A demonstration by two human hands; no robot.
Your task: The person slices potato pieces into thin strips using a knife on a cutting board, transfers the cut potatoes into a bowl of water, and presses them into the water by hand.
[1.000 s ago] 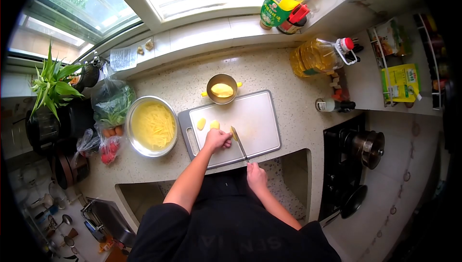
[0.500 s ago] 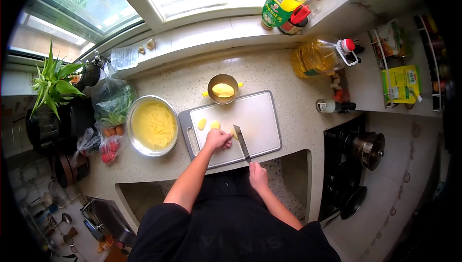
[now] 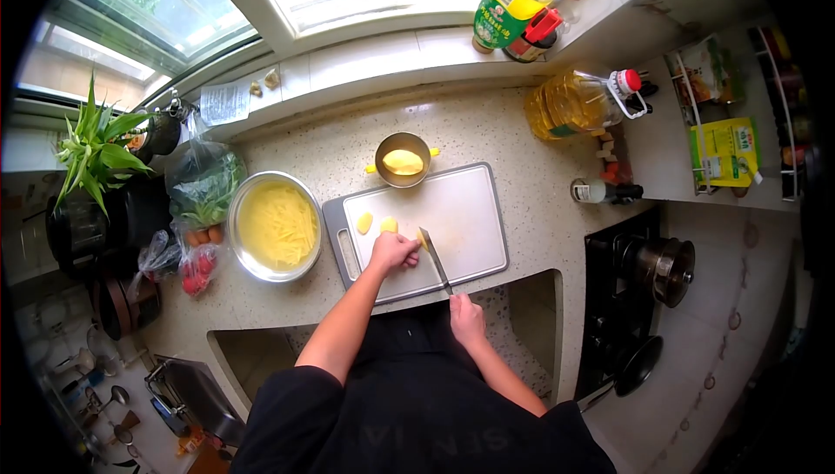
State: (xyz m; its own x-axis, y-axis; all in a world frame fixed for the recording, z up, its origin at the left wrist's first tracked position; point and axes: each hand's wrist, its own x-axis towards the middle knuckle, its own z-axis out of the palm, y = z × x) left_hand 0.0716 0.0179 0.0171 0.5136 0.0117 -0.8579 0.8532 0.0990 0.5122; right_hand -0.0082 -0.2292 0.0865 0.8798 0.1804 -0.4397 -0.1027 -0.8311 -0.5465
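My right hand [image 3: 467,316] is closed round the handle of a knife [image 3: 437,263], whose blade reaches over the cutting board [image 3: 470,213]. Fingers curled, my left hand [image 3: 396,252] presses a small yellow potato piece [image 3: 424,237] beside the blade; the fingers partly hide it. Two pale yellow slices, one farther left [image 3: 364,223] and one just above my left hand [image 3: 389,225], lie on the board. Behind the board stands a metal bowl [image 3: 403,143] with yellow handles and peeled potato [image 3: 403,162] inside. Left of the board, a large bowl [image 3: 244,258] holds yellow shreds [image 3: 285,228].
Bagged greens [image 3: 209,187], eggs and red vegetables [image 3: 199,270] sit at the left. An oil jug [image 3: 570,104] stands back right, with a dark-capped bottle [image 3: 600,191] in front. The stove [image 3: 600,326] with a pot [image 3: 665,270] is at the right.
The knife blade has tilted flatter, then back to nearly edge-on, beside the potato piece. My right hand has shifted very slightly right; my left hand has stayed almost still.
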